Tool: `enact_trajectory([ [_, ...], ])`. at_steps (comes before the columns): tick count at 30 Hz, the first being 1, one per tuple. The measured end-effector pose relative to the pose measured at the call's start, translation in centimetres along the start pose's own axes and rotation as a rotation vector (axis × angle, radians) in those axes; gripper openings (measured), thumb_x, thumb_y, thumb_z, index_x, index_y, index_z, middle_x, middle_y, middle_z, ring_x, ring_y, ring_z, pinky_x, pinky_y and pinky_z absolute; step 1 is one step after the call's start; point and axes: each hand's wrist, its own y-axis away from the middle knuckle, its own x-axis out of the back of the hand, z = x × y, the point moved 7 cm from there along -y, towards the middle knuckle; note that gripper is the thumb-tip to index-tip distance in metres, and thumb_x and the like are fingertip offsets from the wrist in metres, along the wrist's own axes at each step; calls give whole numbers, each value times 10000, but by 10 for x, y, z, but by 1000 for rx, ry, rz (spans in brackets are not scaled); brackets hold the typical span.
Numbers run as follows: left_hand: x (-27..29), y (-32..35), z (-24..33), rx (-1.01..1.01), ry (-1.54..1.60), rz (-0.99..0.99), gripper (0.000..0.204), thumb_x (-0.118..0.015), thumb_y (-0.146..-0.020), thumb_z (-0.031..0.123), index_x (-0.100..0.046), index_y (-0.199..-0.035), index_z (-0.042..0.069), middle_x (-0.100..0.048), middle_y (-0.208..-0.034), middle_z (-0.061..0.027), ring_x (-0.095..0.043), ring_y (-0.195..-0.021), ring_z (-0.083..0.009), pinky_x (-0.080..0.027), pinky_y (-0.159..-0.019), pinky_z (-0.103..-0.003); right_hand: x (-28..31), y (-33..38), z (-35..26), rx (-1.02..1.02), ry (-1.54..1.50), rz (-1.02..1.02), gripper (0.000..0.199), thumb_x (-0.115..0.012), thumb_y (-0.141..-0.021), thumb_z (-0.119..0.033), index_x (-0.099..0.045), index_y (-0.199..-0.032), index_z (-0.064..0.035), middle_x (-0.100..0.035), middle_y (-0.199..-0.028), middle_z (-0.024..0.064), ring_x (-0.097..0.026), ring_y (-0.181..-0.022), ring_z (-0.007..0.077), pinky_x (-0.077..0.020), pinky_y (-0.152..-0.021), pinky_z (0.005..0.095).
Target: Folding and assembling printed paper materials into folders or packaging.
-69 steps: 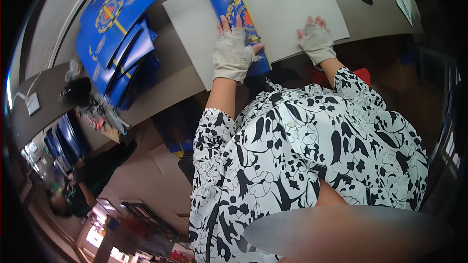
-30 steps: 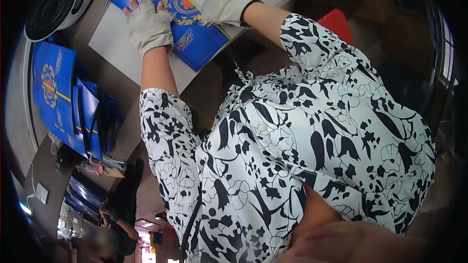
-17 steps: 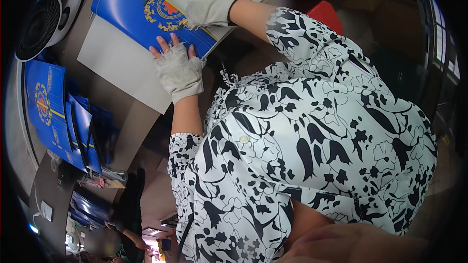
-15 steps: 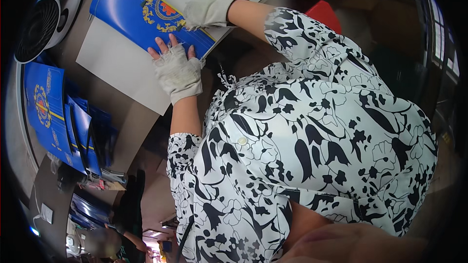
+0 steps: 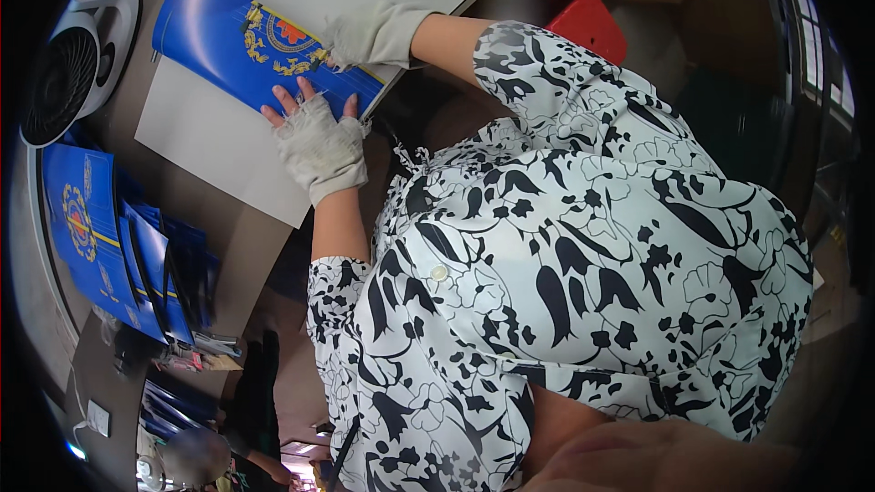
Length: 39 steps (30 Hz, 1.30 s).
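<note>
Folder [image 5: 239,41] (blue) lies under left hand [image 5: 321,146] and right hand [image 5: 374,35].

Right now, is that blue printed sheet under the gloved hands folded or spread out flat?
Folded, it seems: the blue sheet lies as a narrow band on the white board, both hands pressing it. How many layers, cannot tell.

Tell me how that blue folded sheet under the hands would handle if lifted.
The blue folded sheet looks thin and flat, so probably light and floppy. Its glossy face may slide on the white board. Both gloved hands, left hand and right hand, press it.
</note>
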Motion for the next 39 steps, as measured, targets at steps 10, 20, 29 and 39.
enact_trajectory([
  [10, -7, 0, 0, 23, -47, -6, 838, -667, -893, 624, -500, -1526, 102, -401, -1600, -258, -244, -1514, -538, -253, -1230, -564, 7, 12, -7, -23, -18, 26, 340, -698, -865, -371, -782, -1091, -130, -762, -1058, 129, -725, -980, 352, -553, -873, 463],
  [20, 2, -4, 11, 16, -26, -53, 890, -593, -920, 672, -434, -1564, 79, -355, -1615, -285, -209, -1537, -500, -122, -1275, -532, 21, 40, -4, 11, 75, 160, 345, -739, -896, -300, -751, -1164, -84, -755, -1013, 157, -729, -949, 352, -570, -841, 436],
  [29, 4, -6, 8, 25, -52, -102, 892, -623, -893, 688, -430, -1578, 151, -334, -1654, -212, -191, -1540, -515, -255, -1219, -570, 28, 56, -12, -57, 3, 170, 408, -718, -915, -324, -707, -1225, -58, -722, -1117, 190, -690, -1078, 343, -530, -943, 410],
  [39, 6, -5, -23, 134, 460, 153, 882, -760, -835, 323, -381, -1586, 58, -457, -1555, -246, -441, -1418, -418, -374, -1152, -488, -12, 65, -18, -114, 488, 446, 699, -501, -1008, -543, -421, -1547, -106, -369, -1633, 152, -354, -1510, 329, -288, -1193, 608],
])
